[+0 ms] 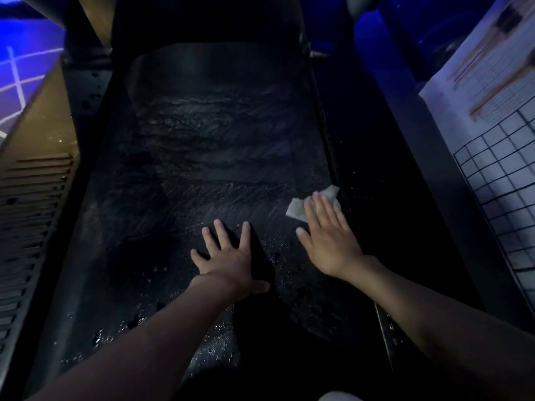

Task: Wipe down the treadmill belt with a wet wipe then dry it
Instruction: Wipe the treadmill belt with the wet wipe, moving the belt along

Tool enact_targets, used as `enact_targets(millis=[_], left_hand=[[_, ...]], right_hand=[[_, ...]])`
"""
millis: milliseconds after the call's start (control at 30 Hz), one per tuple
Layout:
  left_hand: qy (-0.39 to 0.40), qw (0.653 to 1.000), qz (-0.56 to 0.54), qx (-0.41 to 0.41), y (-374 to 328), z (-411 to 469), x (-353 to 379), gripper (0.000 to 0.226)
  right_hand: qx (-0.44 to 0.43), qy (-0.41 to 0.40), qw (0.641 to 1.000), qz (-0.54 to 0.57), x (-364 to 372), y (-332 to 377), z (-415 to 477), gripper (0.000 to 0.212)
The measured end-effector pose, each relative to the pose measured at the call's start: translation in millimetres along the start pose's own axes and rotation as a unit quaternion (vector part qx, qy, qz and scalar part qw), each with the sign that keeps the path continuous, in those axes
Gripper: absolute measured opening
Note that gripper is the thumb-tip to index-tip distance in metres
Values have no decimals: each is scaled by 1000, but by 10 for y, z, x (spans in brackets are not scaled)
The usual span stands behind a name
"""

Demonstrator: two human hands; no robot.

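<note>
The black treadmill belt (208, 157) runs away from me down the middle of the view, with wet streaks and droplets shining on it. My right hand (327, 235) lies flat with straight fingers on a white wet wipe (298, 208), pressing it onto the belt close to the right edge. The wipe shows past my fingertips and on their left side. My left hand (228, 253) rests flat on the belt with its fingers spread, to the left of the right hand, holding nothing.
A black side rail (333, 157) borders the belt on the right. A tan vented cover (34, 204) lies to the left. A wire grid with a printed poster (492, 82) stands at the right. The treadmill's dark front hood (202, 18) rises at the far end.
</note>
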State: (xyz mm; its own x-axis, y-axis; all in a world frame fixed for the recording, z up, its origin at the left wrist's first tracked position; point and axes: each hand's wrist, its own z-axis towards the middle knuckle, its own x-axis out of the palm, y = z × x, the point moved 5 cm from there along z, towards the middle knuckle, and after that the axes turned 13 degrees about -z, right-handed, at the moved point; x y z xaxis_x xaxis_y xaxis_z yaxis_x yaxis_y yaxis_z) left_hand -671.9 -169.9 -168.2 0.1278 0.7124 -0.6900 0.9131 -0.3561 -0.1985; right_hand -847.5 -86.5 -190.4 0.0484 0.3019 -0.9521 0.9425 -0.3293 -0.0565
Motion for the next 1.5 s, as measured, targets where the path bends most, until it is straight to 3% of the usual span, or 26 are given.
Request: enact_targets(millis=[67,167,300,400,467,600,733,900,1000,1133,1267,1400,1500], left_hand=[[-4,1000,0,-1,-3,-3,4,133],[-7,1000,3,2,-10,-9,8,131],[-12,1000,5,13,21,-32,13,130],[-17,1000,3,17,29,-33,6,130],[-16,1000,-3,21,40,-20,-12,131],[-22,999,-36,25,168,-14,-90,133],[-54,997,-51,-19,365,-82,-61,128],[-72,995,-60,-32,485,-127,-108,125],[-97,993,-55,-31,594,-113,-209,129],[-116,991,-57,-38,734,-140,-227,126],[-102,988,-86,-82,831,-169,-177,123],[-107,988,-86,-76,885,-188,-221,123],[-125,985,-92,-70,978,-211,-258,121]], right_hand=[[16,6,1000,14,26,168,-59,88],[-66,-7,998,4,84,345,-241,81],[31,1,999,22,66,211,-207,81],[-94,-5,995,-14,115,480,-377,80],[-130,0,992,-5,73,408,-401,76],[-95,-44,992,74,-48,418,-367,67],[-35,-33,999,8,111,618,-393,74],[-136,-25,990,-39,55,590,-248,78],[-55,-3,998,-24,-24,503,-88,77],[-230,-8,972,-53,6,825,-257,76],[-112,0,993,-45,-52,635,-40,79],[-227,-7,972,-66,-10,945,-136,75],[-150,-18,987,-59,-86,938,-6,74]])
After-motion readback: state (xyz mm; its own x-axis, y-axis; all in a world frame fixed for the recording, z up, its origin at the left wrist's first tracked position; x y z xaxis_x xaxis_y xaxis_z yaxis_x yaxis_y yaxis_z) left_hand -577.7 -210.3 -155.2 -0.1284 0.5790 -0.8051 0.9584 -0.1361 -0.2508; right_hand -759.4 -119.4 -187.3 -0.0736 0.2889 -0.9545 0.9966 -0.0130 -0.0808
